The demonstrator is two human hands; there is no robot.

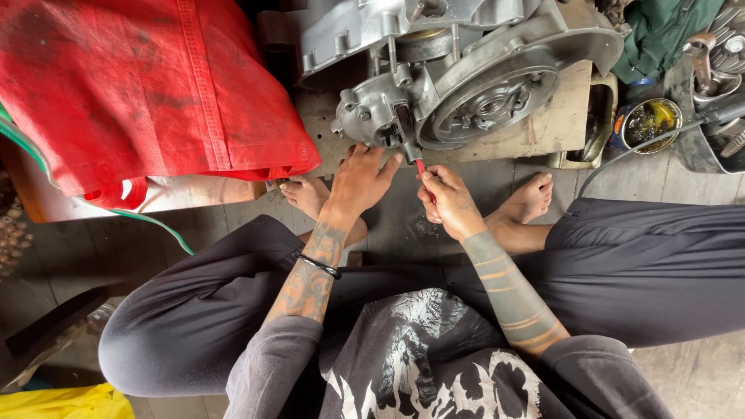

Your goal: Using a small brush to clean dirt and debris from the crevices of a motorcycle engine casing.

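Right hand [448,203] clenched on red-handled screwdriver [420,166], tip set against engine casing [434,85]. Left hand [358,180] spread flat, released, fingertips rested at casing base on wooden board [543,124].

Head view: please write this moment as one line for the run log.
left hand: braces engine casing | right hand: grips red-handled tool, tip at casing | board beneath | oil tin right
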